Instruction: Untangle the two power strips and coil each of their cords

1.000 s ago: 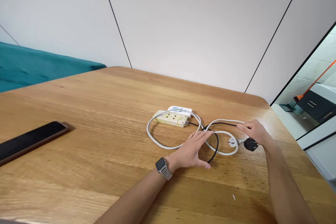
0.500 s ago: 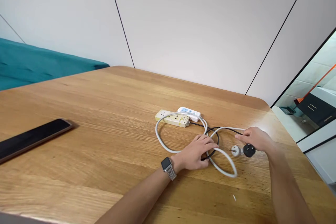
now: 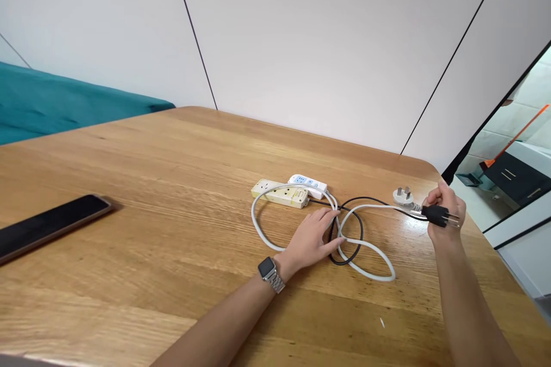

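Note:
Two power strips lie side by side on the wooden table [image 3: 172, 160]: a cream one [image 3: 280, 193] in front and a white-and-blue one [image 3: 308, 185] behind. Their white cable [image 3: 365, 249] and black cable [image 3: 349, 252] loop and cross to the right of them. My left hand [image 3: 312, 238], with a watch on the wrist, rests fingers extended on the crossing of the cables. My right hand [image 3: 445, 212] is lifted off the table and closed on the black plug [image 3: 439, 215], prongs pointing right. The white plug [image 3: 403, 195] lies just left of it.
A dark phone [image 3: 49, 225] lies at the table's left. A teal sofa [image 3: 64, 104] stands behind the far left edge. The white wall runs along the table's far side. The table's right edge drops to a floor with a dark cabinet [image 3: 516, 175].
My right hand has lifted the black plug off the table and drawn it right and back. The white plug moved with it. My left hand slid slightly back along the cables.

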`<state>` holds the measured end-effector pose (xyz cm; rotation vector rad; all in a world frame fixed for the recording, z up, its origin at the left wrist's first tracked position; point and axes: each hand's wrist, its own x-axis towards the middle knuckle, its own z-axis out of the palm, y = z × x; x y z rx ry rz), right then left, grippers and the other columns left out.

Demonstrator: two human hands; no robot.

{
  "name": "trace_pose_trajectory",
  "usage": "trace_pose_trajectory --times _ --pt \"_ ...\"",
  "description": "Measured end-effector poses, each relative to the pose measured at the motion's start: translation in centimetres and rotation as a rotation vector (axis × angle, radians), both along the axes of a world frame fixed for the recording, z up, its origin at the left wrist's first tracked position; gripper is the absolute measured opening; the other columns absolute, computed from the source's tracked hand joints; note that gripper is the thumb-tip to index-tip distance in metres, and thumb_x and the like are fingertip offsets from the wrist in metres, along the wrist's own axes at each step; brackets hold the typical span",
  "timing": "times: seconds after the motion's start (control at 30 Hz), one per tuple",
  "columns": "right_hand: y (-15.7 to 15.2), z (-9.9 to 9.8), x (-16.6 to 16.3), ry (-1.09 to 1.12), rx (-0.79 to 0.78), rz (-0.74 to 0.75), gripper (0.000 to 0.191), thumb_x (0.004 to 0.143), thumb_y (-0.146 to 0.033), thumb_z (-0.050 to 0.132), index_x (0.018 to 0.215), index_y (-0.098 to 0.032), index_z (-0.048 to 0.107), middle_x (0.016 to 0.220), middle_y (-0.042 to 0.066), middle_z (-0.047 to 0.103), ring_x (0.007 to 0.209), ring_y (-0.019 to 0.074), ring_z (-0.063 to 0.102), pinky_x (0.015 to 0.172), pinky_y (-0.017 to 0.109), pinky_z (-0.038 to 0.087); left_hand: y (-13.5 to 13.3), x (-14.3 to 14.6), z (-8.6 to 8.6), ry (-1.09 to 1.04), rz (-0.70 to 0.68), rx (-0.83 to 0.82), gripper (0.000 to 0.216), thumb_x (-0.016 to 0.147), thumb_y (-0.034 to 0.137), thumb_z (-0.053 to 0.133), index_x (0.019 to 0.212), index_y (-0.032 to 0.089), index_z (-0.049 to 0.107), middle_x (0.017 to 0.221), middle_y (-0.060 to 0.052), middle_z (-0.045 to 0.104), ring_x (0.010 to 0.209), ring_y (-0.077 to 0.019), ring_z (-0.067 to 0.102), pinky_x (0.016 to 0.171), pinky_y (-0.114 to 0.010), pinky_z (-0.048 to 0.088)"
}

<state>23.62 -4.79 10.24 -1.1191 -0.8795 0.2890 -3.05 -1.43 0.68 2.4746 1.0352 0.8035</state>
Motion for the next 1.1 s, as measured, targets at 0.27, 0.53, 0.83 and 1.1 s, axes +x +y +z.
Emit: trace_pose_trajectory --times 0.27,0.53,0.83,1.1 --pt "-3.7 3.2 -1.5 0.114 0.32 0.411 0.044 0.079 -0.044 0.054 0.042 -0.019 0.055 0.035 -0.001 0.046 0.028 0.0108 0.039 0.034 0.026 0.028 0.0 0.0 -0.2 0.046 -0.013 -0.079 0.086 0.074 0.047 0.066 0.146 0.018 0.027 0.146 -0.016 0.036 0.132 -0.0314 0.036 0.109 -0.048 0.032" --pt "-5.4 3.8 0.3 -0.055 0.352 0.77 0.053 0.084 -0.058 0.046 0.046 -0.023 0.057 0.034 -0.002 0.046 0.031 0.0101 0.04 0.043 0.03 0.035 -0.9 0.6 0.3 -0.049 -0.175 0.044 0.039 0.09 0.031 0.044 0.126 0.021 0.054 0.13 -0.01 0.055 0.123 -0.0242 0.048 0.105 -0.043 0.039" --pt "-5.3 3.3 -1.9 0.037 0.302 0.962 0.065 0.085 -0.063 0.039 0.036 -0.02 0.034 0.022 -0.008 0.025 0.016 0.0074 0.024 0.034 0.023 0.024 -3.6 4.2 7.2 -0.258 -0.218 0.453 0.07 0.082 0.055 0.056 0.137 0.015 0.036 0.134 -0.017 0.05 0.13 -0.0278 0.039 0.108 -0.045 0.031" --pt "-5.7 3.4 -3.9 0.288 0.339 1.213 0.059 0.093 -0.053 0.033 0.044 -0.021 0.043 0.028 -0.009 0.031 0.019 0.0053 0.027 0.032 0.02 0.026 -2.9 8.5 12.2 -0.055 -0.549 0.025 0.039 0.085 0.051 0.053 0.071 0.015 0.059 0.058 0.002 0.053 0.056 -0.0118 0.048 0.058 -0.024 0.036"
